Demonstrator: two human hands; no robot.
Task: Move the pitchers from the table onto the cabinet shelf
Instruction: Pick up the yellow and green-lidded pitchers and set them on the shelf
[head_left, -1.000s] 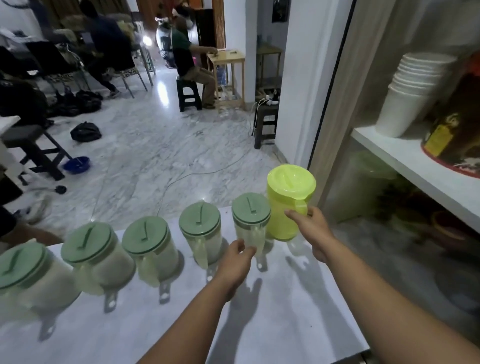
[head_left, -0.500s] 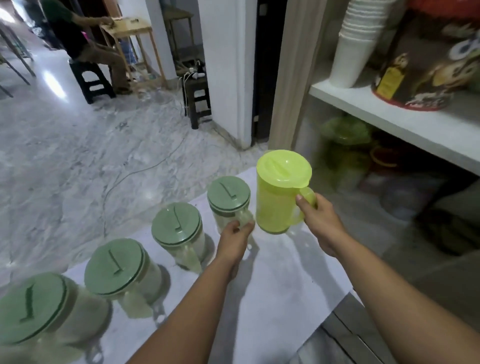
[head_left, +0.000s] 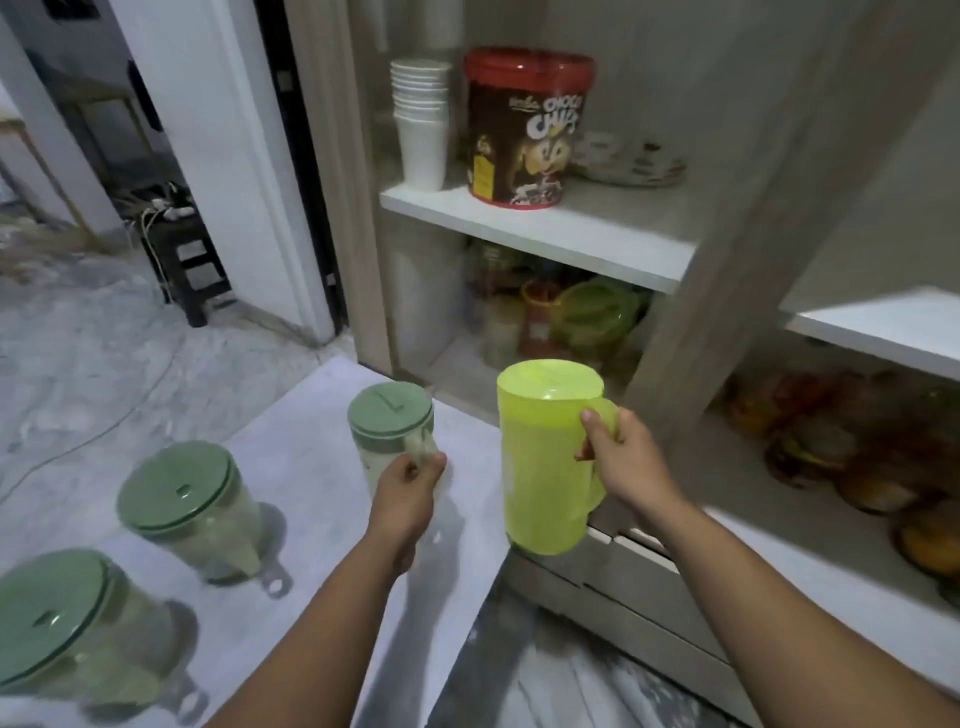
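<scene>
My right hand (head_left: 631, 460) grips the handle of a lime-yellow pitcher (head_left: 545, 467), held in the air past the table's right edge, in front of the cabinet. My left hand (head_left: 408, 491) is closed on the handle of a clear pitcher with a green lid (head_left: 389, 415) at the far end of the white table (head_left: 317, 467). Whether that pitcher still touches the table I cannot tell. Two more green-lidded pitchers, one (head_left: 187, 506) mid-table and one (head_left: 67, 623) at the near left, stand on the table. The white cabinet shelf (head_left: 545, 234) is above and beyond the yellow pitcher.
On the shelf stand a stack of white cups (head_left: 421, 122), a red-lidded cereal tub (head_left: 524, 127) and plates (head_left: 631, 163). Containers fill the lower compartment (head_left: 571, 312). A wooden cabinet divider (head_left: 727, 260) rises right of the yellow pitcher. A dark stool (head_left: 187, 265) stands by the doorway.
My view has swung right toward the cabinet. My right hand has carried the yellow pitcher off the table toward the shelves; my left hand has closed on the green-lidded pitcher's handle.
</scene>
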